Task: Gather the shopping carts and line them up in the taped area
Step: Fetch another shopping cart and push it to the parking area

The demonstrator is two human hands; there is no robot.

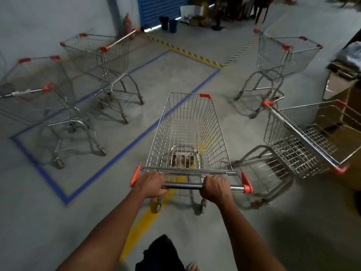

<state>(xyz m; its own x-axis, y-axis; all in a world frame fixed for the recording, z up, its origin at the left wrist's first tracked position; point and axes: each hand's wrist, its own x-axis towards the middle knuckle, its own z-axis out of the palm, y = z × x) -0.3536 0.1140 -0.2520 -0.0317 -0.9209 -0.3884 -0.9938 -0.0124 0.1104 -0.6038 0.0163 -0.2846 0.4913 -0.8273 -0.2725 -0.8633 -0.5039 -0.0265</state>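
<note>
both hands (pixel 150 184) grip cart handle (pixel 183 186) | grey concrete floor (pixel 214 231) | blue taped area (pixel 125 149)

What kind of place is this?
Probably a warehouse or storage bay, not a shop floor: bare concrete floor with a blue taped area, a blue roller shutter, cardboard boxes against the wall.

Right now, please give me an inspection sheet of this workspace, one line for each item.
Surface: grey concrete floor, blue taped area, yellow painted line.
Job's things: pushed cart just outside the tape; two carts on the left, at the tape; two on the right, outside it.
Clutter: cardboard boxes at right.
Grippers: left hand and right hand grip the pushed cart's handle.
Cables: nothing seen.
Surroundings: blue shutter, fire extinguisher, hazard tape.
</note>
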